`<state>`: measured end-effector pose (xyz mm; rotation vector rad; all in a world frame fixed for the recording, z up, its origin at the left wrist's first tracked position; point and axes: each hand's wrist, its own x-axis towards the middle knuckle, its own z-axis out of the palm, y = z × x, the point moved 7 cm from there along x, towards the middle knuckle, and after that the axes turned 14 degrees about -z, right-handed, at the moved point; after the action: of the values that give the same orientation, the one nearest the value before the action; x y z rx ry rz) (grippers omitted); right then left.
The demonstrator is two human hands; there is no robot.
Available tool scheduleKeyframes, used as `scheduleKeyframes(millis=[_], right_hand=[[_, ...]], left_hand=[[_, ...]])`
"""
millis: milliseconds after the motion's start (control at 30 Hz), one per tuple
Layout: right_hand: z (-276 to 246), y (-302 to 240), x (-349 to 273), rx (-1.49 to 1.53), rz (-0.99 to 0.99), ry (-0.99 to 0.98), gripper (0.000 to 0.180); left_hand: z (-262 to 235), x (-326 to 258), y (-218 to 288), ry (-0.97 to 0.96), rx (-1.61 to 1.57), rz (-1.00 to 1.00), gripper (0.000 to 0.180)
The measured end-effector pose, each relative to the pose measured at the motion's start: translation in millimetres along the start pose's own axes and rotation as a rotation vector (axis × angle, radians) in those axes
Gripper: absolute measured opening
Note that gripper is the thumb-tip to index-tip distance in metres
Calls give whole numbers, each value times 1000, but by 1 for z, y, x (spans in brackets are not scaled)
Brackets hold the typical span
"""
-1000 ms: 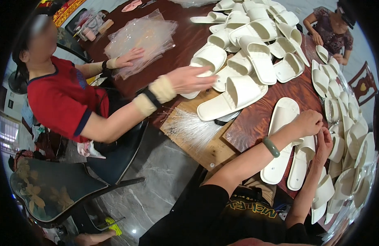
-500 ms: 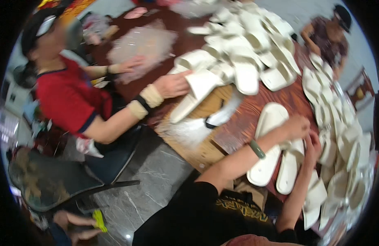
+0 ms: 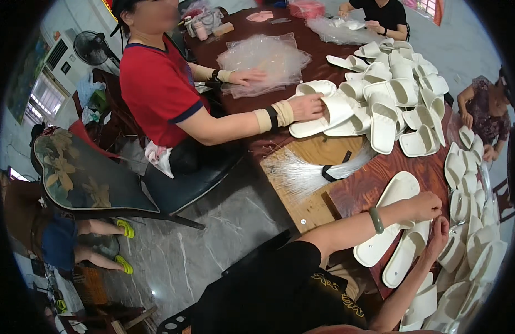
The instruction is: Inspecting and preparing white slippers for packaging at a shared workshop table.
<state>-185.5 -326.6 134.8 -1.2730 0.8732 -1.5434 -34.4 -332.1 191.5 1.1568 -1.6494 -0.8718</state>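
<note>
My left hand (image 3: 426, 206), with a green bangle (image 3: 376, 220) on its wrist, is closed above the table's front right part. Close beside it my right hand (image 3: 439, 236) has its fingers pinched together. Anything between their fingertips is too small to make out. Two white slippers lie under and beside my hands: one sole (image 3: 375, 245) passes beneath my left forearm, and the other slipper (image 3: 401, 264) rests just left of my right hand. The far slipper's strap is partly hidden by my left arm.
A pile of white slippers (image 3: 386, 114) covers the table's far middle; another row (image 3: 473, 222) runs down my right side. A bundle of clear strands (image 3: 302, 175) lies on a wooden board (image 3: 291, 203). A co-worker in red (image 3: 157, 83) touches a slipper and clear bags (image 3: 263, 55).
The view has shifted, bringing a far worker and more table into sight. My two hands stay close together over the slippers. The co-worker's hand remains at a slipper.
</note>
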Motion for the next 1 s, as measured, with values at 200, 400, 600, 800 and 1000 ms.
scheduleKeyframes(millis=[200,400,600,800,1000], right_hand=[[0,-1,0,-52,-34,23,11],[10,-10,0,-80,-44,-43,13],[21,-24,-1,-235,-165,-124,14],[-2,-13,-3,-191,-39,57,20],[-4,-6,5,-168,-153,128,39]], left_hand=[[3,4,-3,-66,-2,16,20],[2,4,-3,4,25,36,19],[-2,3,7,21,34,94,12],[3,12,-8,37,-262,-38,18],[-64,31,35,279,-890,-57,12]])
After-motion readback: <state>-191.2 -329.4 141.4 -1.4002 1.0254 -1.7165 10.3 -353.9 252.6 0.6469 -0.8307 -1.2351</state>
